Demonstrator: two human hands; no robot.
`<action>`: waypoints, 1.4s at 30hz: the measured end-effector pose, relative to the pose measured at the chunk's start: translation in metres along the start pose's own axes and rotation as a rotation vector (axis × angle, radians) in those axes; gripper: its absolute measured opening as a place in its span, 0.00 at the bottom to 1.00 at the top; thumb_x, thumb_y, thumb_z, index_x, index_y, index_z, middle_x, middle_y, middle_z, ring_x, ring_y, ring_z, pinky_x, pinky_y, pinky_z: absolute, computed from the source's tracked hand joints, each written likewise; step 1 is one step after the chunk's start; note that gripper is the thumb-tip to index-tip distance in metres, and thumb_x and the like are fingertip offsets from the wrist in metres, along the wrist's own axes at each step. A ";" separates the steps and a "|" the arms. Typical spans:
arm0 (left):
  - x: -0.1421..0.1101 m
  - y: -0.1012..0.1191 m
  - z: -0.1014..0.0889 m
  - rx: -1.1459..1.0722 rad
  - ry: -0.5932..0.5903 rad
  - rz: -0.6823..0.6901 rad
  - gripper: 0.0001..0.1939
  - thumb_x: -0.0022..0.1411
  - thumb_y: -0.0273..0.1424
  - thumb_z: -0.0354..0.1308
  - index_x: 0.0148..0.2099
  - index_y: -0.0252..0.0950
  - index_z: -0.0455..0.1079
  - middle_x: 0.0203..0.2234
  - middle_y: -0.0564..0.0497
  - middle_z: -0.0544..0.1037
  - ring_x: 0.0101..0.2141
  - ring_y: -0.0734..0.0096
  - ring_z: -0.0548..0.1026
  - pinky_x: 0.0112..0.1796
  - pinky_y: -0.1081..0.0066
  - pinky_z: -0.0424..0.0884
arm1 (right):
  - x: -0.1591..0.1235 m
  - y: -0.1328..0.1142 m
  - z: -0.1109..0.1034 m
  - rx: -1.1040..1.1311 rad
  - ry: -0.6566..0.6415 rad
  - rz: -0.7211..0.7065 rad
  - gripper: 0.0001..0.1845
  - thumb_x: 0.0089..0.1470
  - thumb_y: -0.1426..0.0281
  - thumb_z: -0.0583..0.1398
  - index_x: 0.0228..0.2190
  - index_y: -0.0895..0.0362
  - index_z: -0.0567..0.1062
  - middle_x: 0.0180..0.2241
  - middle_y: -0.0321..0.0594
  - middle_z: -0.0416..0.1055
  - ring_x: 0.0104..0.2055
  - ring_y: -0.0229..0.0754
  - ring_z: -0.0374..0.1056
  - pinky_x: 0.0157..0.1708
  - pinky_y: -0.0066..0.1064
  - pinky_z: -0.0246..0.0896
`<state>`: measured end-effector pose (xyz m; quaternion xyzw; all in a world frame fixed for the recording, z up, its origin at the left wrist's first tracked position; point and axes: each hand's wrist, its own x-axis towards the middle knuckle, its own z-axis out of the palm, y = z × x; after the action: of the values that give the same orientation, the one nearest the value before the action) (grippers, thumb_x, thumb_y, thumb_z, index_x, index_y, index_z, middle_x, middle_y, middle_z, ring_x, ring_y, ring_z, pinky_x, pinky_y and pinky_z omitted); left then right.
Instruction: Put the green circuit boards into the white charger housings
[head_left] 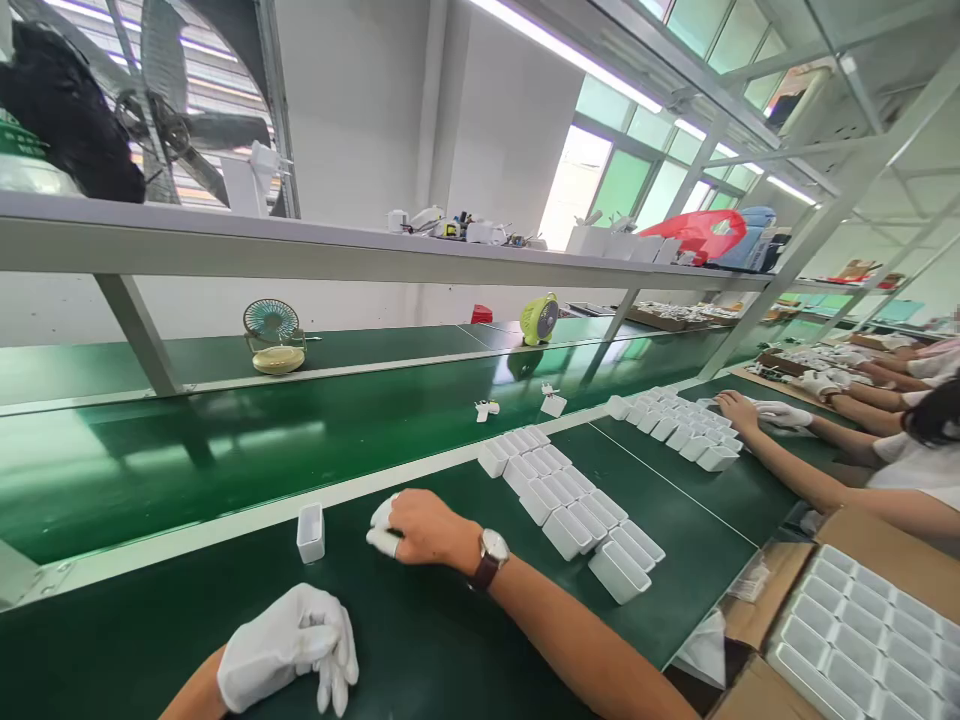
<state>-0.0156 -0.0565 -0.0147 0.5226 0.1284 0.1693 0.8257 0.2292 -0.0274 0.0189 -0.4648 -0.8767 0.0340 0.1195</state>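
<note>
My right hand (426, 527) is bare, with a wristwatch (491, 556) on it, and rests on the green bench. Its fingers are curled round a small white piece (381, 530) that is mostly hidden. Just left of it a small white open box (310, 532) stands alone near the white rail. My left hand (289, 648) wears a white glove and lies lower left on the bench. Its fingers are curled and pressed together, with nothing visible in them. To the right of my right hand, several white boxes (570, 500) lie in two rows.
A green conveyor belt (225, 440) runs behind the white rail, carrying a few white parts (553, 403). Two small fans (538, 318) stand at the back. Other people's hands (739, 408) work on more white boxes on the right. A cardboard box with a white tray (862, 640) sits lower right.
</note>
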 end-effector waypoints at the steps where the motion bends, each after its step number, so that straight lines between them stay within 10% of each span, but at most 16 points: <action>1: 0.001 0.000 0.001 -0.004 -0.005 0.005 0.21 0.61 0.43 0.64 0.34 0.25 0.79 0.29 0.34 0.82 0.27 0.58 0.82 0.26 0.72 0.76 | 0.005 0.013 -0.012 -0.037 0.000 0.117 0.14 0.62 0.60 0.58 0.38 0.55 0.79 0.39 0.42 0.78 0.44 0.44 0.72 0.46 0.32 0.63; 5: 0.003 -0.002 0.001 -0.019 -0.038 -0.003 0.21 0.61 0.42 0.64 0.35 0.25 0.79 0.29 0.34 0.82 0.29 0.57 0.83 0.27 0.72 0.76 | 0.025 0.077 -0.053 -0.146 0.013 0.423 0.23 0.63 0.63 0.57 0.57 0.59 0.69 0.54 0.52 0.71 0.56 0.51 0.67 0.55 0.41 0.61; 11: 0.007 -0.007 -0.003 0.010 -0.007 -0.035 0.22 0.58 0.46 0.64 0.35 0.28 0.79 0.32 0.36 0.82 0.31 0.58 0.82 0.29 0.70 0.76 | 0.036 0.166 -0.077 -0.221 -0.069 0.870 0.21 0.63 0.61 0.60 0.53 0.58 0.70 0.54 0.46 0.68 0.52 0.49 0.69 0.50 0.48 0.68; 18: 0.010 -0.001 -0.009 0.121 0.028 -0.126 0.22 0.56 0.49 0.65 0.36 0.33 0.80 0.33 0.40 0.82 0.34 0.59 0.81 0.36 0.65 0.76 | 0.050 0.192 -0.059 -0.148 -0.115 0.970 0.18 0.63 0.63 0.60 0.51 0.58 0.71 0.52 0.45 0.70 0.49 0.46 0.71 0.47 0.45 0.71; 27: 0.011 0.005 -0.001 -0.081 -0.046 -0.099 0.18 0.59 0.41 0.65 0.37 0.27 0.77 0.37 0.33 0.81 0.33 0.57 0.82 0.32 0.67 0.76 | 0.047 0.139 -0.073 0.084 -0.051 0.627 0.13 0.64 0.66 0.58 0.46 0.60 0.74 0.47 0.43 0.74 0.46 0.44 0.72 0.47 0.41 0.69; 36: 0.006 0.011 0.001 0.062 -0.019 -0.065 0.19 0.58 0.41 0.66 0.36 0.26 0.76 0.36 0.34 0.82 0.33 0.57 0.82 0.33 0.66 0.78 | -0.041 0.002 -0.046 0.434 -0.097 0.236 0.13 0.65 0.65 0.52 0.46 0.55 0.74 0.49 0.42 0.75 0.50 0.44 0.72 0.51 0.35 0.67; 42: 0.001 0.016 0.005 0.169 0.022 -0.091 0.17 0.61 0.39 0.65 0.39 0.25 0.77 0.36 0.35 0.82 0.35 0.59 0.82 0.37 0.65 0.78 | -0.086 -0.033 -0.052 0.430 -0.121 0.083 0.12 0.66 0.69 0.52 0.43 0.54 0.75 0.50 0.43 0.74 0.66 0.45 0.57 0.61 0.40 0.60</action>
<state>-0.0149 -0.0541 0.0022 0.5820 0.1750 0.1258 0.7841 0.2616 -0.1195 0.0601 -0.4615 -0.8349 0.2529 0.1614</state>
